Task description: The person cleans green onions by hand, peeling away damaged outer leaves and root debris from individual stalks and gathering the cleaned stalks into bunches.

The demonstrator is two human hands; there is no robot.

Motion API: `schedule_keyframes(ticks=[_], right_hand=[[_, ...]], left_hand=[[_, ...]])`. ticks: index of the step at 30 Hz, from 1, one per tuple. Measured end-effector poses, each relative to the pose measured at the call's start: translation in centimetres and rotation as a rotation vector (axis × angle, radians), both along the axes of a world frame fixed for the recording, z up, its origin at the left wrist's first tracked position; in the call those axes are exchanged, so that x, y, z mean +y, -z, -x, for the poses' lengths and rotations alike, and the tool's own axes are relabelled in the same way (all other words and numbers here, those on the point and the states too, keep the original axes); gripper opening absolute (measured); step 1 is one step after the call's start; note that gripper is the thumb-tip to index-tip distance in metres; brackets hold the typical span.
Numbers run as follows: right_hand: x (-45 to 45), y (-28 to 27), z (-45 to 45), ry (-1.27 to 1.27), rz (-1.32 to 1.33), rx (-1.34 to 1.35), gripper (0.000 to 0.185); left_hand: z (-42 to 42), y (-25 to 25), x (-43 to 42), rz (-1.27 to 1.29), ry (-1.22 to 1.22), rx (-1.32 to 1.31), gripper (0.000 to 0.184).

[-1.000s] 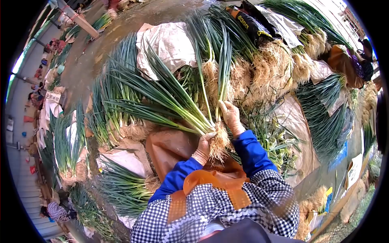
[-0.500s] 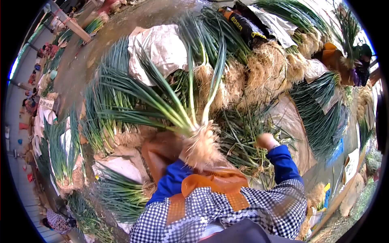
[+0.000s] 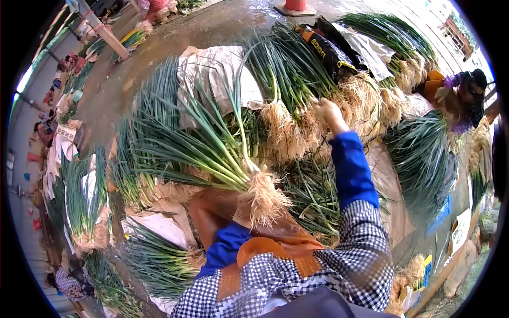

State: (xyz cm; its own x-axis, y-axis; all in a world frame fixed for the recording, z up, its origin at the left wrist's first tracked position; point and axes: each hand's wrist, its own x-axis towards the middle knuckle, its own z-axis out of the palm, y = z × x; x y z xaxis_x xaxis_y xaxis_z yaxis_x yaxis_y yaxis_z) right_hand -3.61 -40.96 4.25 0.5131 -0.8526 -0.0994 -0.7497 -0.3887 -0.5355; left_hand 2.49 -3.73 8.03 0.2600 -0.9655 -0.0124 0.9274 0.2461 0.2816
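Note:
My left hand, partly hidden behind roots, is closed round a bunch of green onions at its root end. The long leaves fan out to the upper left, and pale stringy roots hang over my lap. My right hand is stretched forward to the heap of green onions. Its fingers are bent over the pale stalks just above the roots and look closed on them; the fingertips are partly hidden. Loose trimmed leaves lie below my right arm.
A pale sack lies across the onions ahead. A black printed bag is on the far heap, and another onion pile lies to the right. A co-worker is at the far right. An orange cone stands at the back.
My right hand has moved from over the loose leaves up and forward to the onion heap. The bunch in my left hand has tilted left, its leaves closer together.

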Motion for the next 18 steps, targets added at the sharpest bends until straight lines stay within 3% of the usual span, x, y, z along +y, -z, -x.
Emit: schedule_keyframes(ticks=[1, 2, 3, 4, 5, 10, 11, 12, 14, 15, 16, 18], right_hand=[[3.1, -1.6, 2.6, -0.015, -0.324, -0.298, 0.038], [6.9, -3.0, 5.2, -0.037, -0.348, -0.533, 0.031], [9.3, -2.2, 7.2, -0.045, -0.616, -0.66, 0.029], [12.2, -1.9, 8.7, -0.017, -0.813, -0.638, 0.028], [14.2, 1.2, 10.2, -0.104, -0.779, -0.622, 0.028], [25.1, 3.7, 12.1, -0.147, -1.068, -1.013, 0.035], [25.0, 4.7, 12.8, -0.161, -1.34, -0.997, 0.04], [24.0, 5.5, 13.4, -0.27, -1.284, -0.883, 0.043], [21.0, 2.6, 12.7, -0.479, -0.815, -0.51, 0.048], [20.7, 0.1, 11.8, -0.265, -0.947, -0.644, 0.053], [19.9, 1.4, 10.5, -0.063, -0.878, -0.695, 0.05], [18.5, 0.9, 8.0, -0.014, -0.595, -0.512, 0.041]], left_hand=[[0.4, 0.1, 0.0, 0.002, 0.019, 0.007, 0.058], [0.8, 0.2, 0.0, 0.004, 0.039, 0.018, 0.058], [1.2, 0.4, -0.1, -0.005, 0.064, 0.024, 0.059], [1.8, 0.7, -0.2, -0.012, 0.094, 0.036, 0.059], [2.5, 1.3, -0.4, -0.036, 0.125, 0.049, 0.059], [6.5, 9.5, 0.2, -0.299, 0.257, 0.147, 0.048], [7.4, 8.7, 0.2, -0.412, 0.208, 0.067, 0.044], [7.5, 8.9, 0.0, -0.406, 0.207, 0.066, 0.044], [7.4, 10.1, 0.0, -0.39, 0.232, 0.124, 0.039], [7.5, 10.3, -0.2, -0.368, 0.221, 0.135, 0.036], [7.6, 10.7, -0.3, -0.4, 0.221, 0.181, 0.035], [7.8, 11.3, -0.4, -0.473, 0.171, 0.134, 0.034]])
